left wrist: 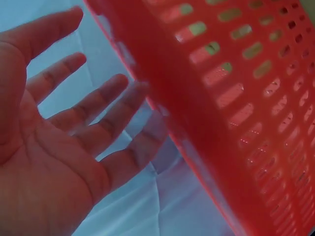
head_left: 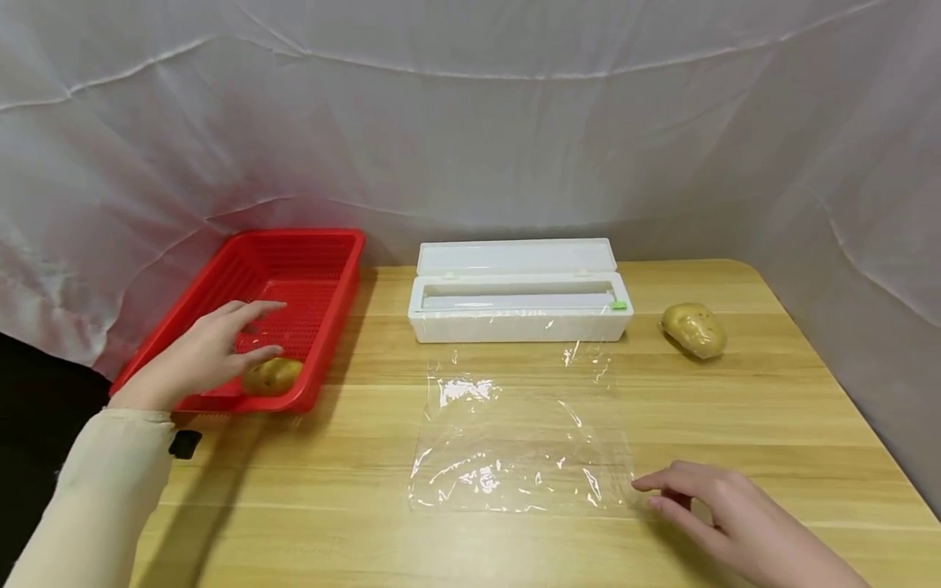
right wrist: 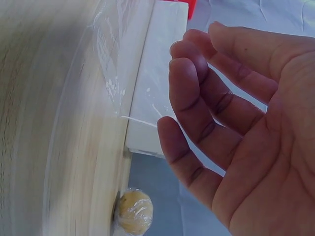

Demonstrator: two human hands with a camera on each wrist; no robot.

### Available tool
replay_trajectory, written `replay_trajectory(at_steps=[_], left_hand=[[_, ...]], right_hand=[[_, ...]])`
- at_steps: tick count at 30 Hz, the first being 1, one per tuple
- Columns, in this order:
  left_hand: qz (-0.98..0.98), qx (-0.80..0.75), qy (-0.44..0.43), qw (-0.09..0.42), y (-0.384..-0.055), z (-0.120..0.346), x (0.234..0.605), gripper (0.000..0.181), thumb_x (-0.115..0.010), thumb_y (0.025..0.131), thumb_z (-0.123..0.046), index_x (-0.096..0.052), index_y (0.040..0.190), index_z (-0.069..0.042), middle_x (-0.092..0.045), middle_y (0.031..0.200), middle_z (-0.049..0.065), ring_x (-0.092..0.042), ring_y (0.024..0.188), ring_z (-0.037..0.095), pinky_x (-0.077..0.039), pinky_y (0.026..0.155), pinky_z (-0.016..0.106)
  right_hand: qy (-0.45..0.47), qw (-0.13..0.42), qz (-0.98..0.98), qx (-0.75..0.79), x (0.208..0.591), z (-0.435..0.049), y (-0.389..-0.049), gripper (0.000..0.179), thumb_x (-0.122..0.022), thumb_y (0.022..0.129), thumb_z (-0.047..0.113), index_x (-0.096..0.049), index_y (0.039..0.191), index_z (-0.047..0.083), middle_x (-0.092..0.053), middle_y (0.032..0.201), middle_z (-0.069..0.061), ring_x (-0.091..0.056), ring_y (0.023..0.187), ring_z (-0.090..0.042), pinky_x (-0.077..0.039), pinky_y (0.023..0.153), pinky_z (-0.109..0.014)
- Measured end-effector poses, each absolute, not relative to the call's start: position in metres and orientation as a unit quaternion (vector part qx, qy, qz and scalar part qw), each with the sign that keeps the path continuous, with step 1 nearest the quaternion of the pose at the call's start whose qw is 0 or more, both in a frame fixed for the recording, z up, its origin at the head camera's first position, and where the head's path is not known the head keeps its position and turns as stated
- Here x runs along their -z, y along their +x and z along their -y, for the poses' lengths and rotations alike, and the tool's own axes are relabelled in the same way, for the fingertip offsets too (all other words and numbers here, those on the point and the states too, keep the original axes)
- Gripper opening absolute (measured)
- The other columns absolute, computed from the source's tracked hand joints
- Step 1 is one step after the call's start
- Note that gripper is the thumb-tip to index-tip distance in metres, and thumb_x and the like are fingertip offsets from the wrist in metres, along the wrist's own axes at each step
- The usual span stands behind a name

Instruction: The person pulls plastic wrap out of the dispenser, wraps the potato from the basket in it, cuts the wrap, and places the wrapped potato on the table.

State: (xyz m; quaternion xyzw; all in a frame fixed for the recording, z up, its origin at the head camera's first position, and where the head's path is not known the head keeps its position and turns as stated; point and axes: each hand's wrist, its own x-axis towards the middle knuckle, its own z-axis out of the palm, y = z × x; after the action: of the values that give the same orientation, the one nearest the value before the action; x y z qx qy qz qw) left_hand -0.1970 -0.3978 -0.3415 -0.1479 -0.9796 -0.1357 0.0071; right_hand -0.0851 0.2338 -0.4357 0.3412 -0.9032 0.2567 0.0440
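In the head view, your left hand (head_left: pixel 209 351) is over the red basket (head_left: pixel 336 318), fingers relaxed and holding nothing, near a potato (head_left: pixel 275 377) lying inside. Your right hand (head_left: pixel 724 510), loosely bent and empty, is at the edge of the plastic film (head_left: pixel 515 441) spread from the white dispenser (head_left: pixel 522 328); a film-wrapped potato (head_left: pixel 693 331) sits on the surface (head_left: pixel 779 425). In the left wrist view, your fingers spread beside the basket's slots. In the right wrist view, your fingers curve around nothing.
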Motion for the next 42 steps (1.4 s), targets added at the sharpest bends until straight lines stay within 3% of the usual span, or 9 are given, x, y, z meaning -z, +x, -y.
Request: replay_trajectory(at_steps=[3, 10, 15, 19, 23, 28, 32, 42], left_hand=[[0.981, 0.132, -0.134, -0.041, -0.204, 0.4, 0.342, 0.076, -0.085, 0.094, -0.028, -0.047, 0.158, -0.012, -0.06, 0.133, 0.024, -0.062, 0.116, 0.04, -0.057, 0.095, 0.063], [0.97, 0.169, -0.118, -0.129, -0.218, 0.408, 0.348, 0.08, -0.088, 0.09, -0.024, -0.048, 0.158, -0.013, -0.058, 0.147, 0.029, -0.053, 0.135, 0.052, -0.052, 0.103, 0.07], [0.962, 0.17, -0.112, -0.182, -0.227, 0.413, 0.355, 0.082, -0.089, 0.088, -0.031, -0.049, 0.156, -0.01, -0.062, 0.14, 0.029, -0.06, 0.125, 0.047, -0.06, 0.093, 0.059], [0.949, 0.186, -0.087, -0.239, -0.231, 0.413, 0.357, 0.086, -0.089, 0.086, -0.022, -0.045, 0.158, -0.007, -0.054, 0.145, 0.037, -0.065, 0.108, 0.035, -0.063, 0.08, 0.045], [0.93, 0.217, -0.081, -0.286, -0.233, 0.414, 0.361, 0.08, -0.085, 0.085, -0.008, -0.047, 0.156, -0.005, -0.054, 0.142, 0.035, -0.062, 0.094, 0.025, -0.059, 0.069, 0.036], [0.932, 0.199, -0.101, -0.287, -0.233, 0.417, 0.366, 0.07, -0.085, 0.082, -0.005, -0.059, 0.146, -0.006, -0.06, 0.126, 0.023, -0.057, 0.1, 0.029, -0.053, 0.076, 0.034], [0.942, 0.167, -0.123, -0.263, -0.232, 0.419, 0.368, 0.063, -0.088, 0.081, -0.009, -0.064, 0.14, -0.009, -0.063, 0.119, 0.02, -0.055, 0.106, 0.032, -0.05, 0.085, 0.035], [0.946, 0.165, -0.128, -0.246, -0.232, 0.418, 0.373, 0.065, -0.09, 0.081, -0.019, -0.064, 0.14, -0.013, -0.064, 0.112, 0.013, -0.057, 0.102, 0.028, -0.049, 0.082, 0.036]], right_hand=[[0.34, 0.051, 0.904, -0.255, 0.435, -0.235, -0.084, 0.029, -0.082, 0.093, 0.008, -0.078, 0.117, 0.023, -0.072, 0.101, 0.021, -0.055, 0.086, 0.012, -0.044, 0.073, -0.006], [0.345, 0.051, 0.898, -0.268, 0.434, -0.238, -0.085, 0.033, -0.082, 0.092, 0.004, -0.077, 0.12, 0.021, -0.075, 0.105, 0.017, -0.055, 0.087, 0.011, -0.043, 0.071, -0.007], [0.339, 0.054, 0.9, -0.269, 0.433, -0.238, -0.084, 0.033, -0.082, 0.093, 0.007, -0.077, 0.12, 0.026, -0.074, 0.105, 0.02, -0.057, 0.088, 0.011, -0.044, 0.075, -0.005], [0.336, 0.057, 0.901, -0.269, 0.433, -0.238, -0.083, 0.033, -0.082, 0.093, 0.007, -0.077, 0.12, 0.027, -0.076, 0.108, 0.019, -0.061, 0.091, 0.011, -0.045, 0.079, -0.003], [0.338, 0.062, 0.9, -0.268, 0.436, -0.24, -0.084, 0.035, -0.082, 0.093, 0.006, -0.077, 0.12, 0.027, -0.077, 0.11, 0.018, -0.063, 0.093, 0.01, -0.045, 0.08, -0.002], [0.336, 0.055, 0.901, -0.268, 0.437, -0.241, -0.085, 0.033, -0.082, 0.093, 0.007, -0.077, 0.12, 0.026, -0.077, 0.11, 0.017, -0.062, 0.093, 0.01, -0.045, 0.079, -0.003], [0.326, 0.044, 0.906, -0.267, 0.437, -0.241, -0.084, 0.032, -0.081, 0.094, 0.009, -0.077, 0.12, 0.027, -0.076, 0.11, 0.019, -0.061, 0.092, 0.011, -0.045, 0.078, -0.004], [0.33, 0.044, 0.901, -0.279, 0.441, -0.242, -0.085, 0.033, -0.081, 0.093, 0.005, -0.077, 0.119, 0.024, -0.074, 0.105, 0.019, -0.058, 0.088, 0.011, -0.045, 0.074, -0.006]])
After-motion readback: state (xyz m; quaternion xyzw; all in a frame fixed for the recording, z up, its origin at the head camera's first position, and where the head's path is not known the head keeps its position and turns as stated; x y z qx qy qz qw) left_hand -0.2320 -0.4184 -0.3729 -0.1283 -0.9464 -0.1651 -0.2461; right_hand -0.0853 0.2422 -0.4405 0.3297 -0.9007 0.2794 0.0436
